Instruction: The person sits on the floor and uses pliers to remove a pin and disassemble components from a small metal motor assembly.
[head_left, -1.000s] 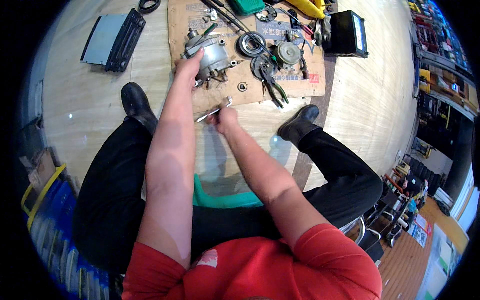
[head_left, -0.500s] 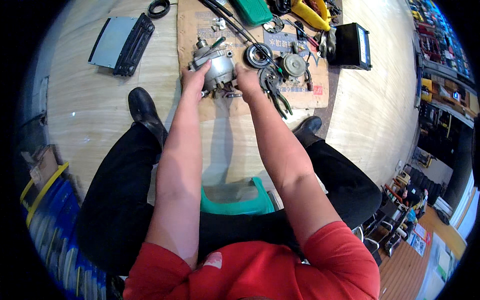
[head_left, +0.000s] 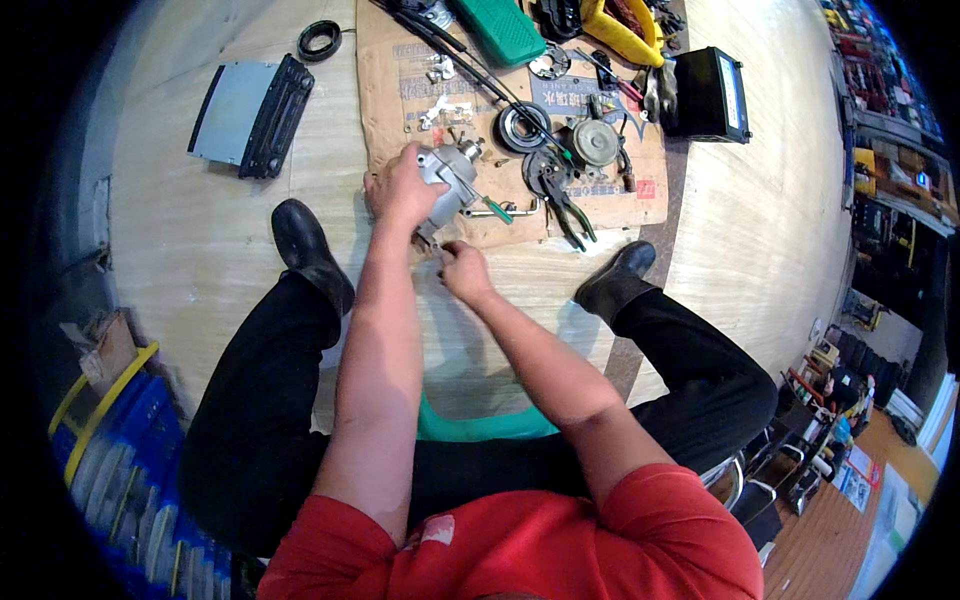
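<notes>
My left hand (head_left: 402,192) is wrapped over a silver, drum-shaped metal unit (head_left: 452,188), which looks like an alternator. It lies tilted near the cardboard's front edge, its shaft end toward the far right. My right hand (head_left: 466,272) is pinched at the unit's near end; whatever its fingertips grip is too small to make out. A green-handled screwdriver (head_left: 497,210) slants out from the unit's right side, its tip hidden. Just beyond it is a thin metal rod tool (head_left: 522,211). Dark pliers with green-edged handles (head_left: 574,222) lie further right.
On the cardboard sheet (head_left: 625,205) are a black ring (head_left: 522,127), a round metal part (head_left: 594,143), a green case (head_left: 502,32) and a yellow container (head_left: 620,30). A black battery (head_left: 708,95) stands at right, a car radio unit (head_left: 240,112) at left. My boots flank the work.
The metal unit has come nearer and turned, its shaft swinging rightward and the screwdriver with it. My right hand has left its right side and moved to the near end.
</notes>
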